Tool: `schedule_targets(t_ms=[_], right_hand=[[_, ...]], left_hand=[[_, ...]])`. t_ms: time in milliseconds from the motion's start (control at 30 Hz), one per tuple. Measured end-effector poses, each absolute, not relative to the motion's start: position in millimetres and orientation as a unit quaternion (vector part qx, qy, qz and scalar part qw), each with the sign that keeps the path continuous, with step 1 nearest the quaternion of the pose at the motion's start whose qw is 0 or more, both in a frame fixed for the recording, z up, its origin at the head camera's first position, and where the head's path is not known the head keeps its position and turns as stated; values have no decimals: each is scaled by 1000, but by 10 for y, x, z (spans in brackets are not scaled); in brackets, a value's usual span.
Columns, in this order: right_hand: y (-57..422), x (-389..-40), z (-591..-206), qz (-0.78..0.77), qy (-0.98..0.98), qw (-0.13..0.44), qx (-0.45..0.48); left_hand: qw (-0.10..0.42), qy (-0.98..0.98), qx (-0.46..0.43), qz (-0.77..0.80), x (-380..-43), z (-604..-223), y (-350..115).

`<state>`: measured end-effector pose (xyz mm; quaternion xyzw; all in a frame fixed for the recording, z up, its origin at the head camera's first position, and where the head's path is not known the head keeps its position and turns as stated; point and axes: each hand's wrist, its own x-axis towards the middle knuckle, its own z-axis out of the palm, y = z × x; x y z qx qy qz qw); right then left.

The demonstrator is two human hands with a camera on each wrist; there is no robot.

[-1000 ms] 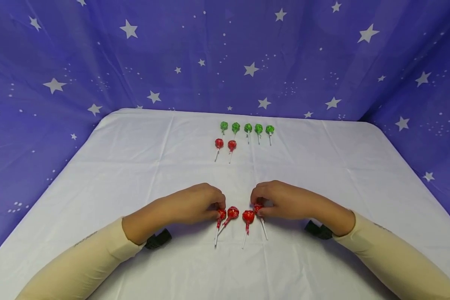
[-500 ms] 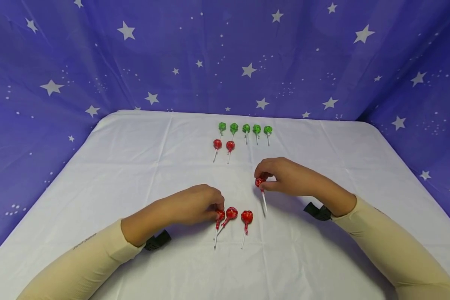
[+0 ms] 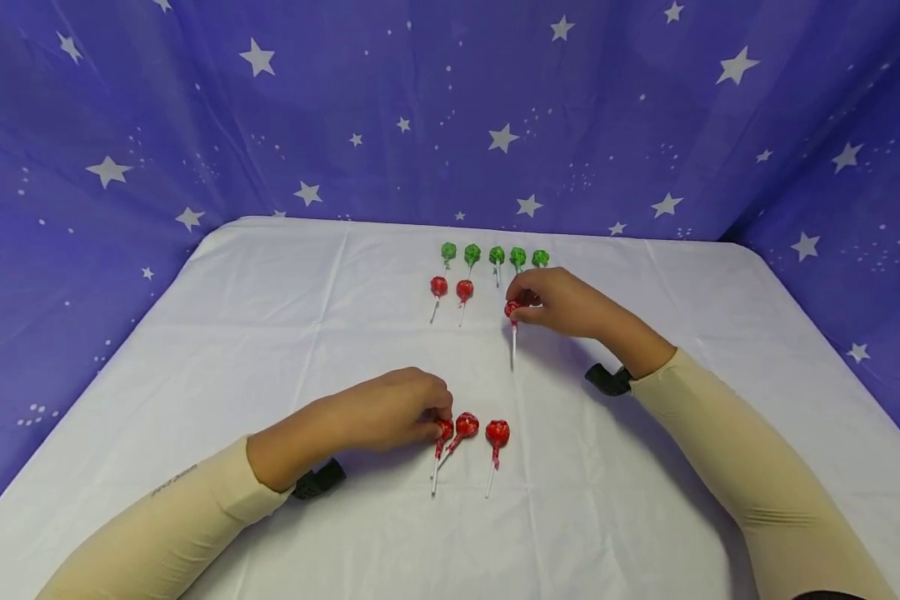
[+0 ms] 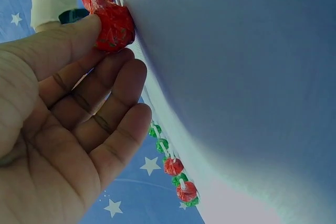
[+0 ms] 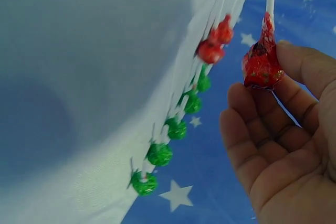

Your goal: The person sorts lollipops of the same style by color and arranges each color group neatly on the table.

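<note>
My right hand pinches a red-wrapped lollipop by its head, just in front of the green row, with the white stick pointing back toward me. Nearer to me, my left hand holds the head of another red lollipop between thumb and fingers; its stick lies toward me on the cloth. Close beside that one lies a red lollipop, its stick crossing behind the held one's. A little to the right is one more red lollipop, untouched.
At the far side several green lollipops lie in a row. Two red lollipops lie in front of the row's left end. A white cloth covers the table, and a purple star-patterned curtain hangs behind it.
My right hand has picked up a red lollipop from the near group and carried it away from me toward the green row. The left hand has stayed in place.
</note>
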<state>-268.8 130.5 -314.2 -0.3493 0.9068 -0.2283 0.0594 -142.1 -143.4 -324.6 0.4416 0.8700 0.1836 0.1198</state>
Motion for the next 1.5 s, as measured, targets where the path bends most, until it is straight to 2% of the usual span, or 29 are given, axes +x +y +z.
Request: schedule_targets(t_ms=[333, 633, 933, 1500], right_hand=[[1217, -3076, -3280, -238, 913, 61, -326], [1128, -3308, -3332, -233, 926, 86, -283], [1075, -3315, -3380, -232, 927, 110, -273], [1165, -3218, -3325, -236, 931, 95, -261]], left_hand=[[130, 868, 442, 186, -1427, -3246, -1437], [126, 870, 441, 183, -1443, -3245, -1443], [126, 867, 447, 182, -1448, -3246, -1447], [129, 867, 442, 190, -1445, -3262, -1445]])
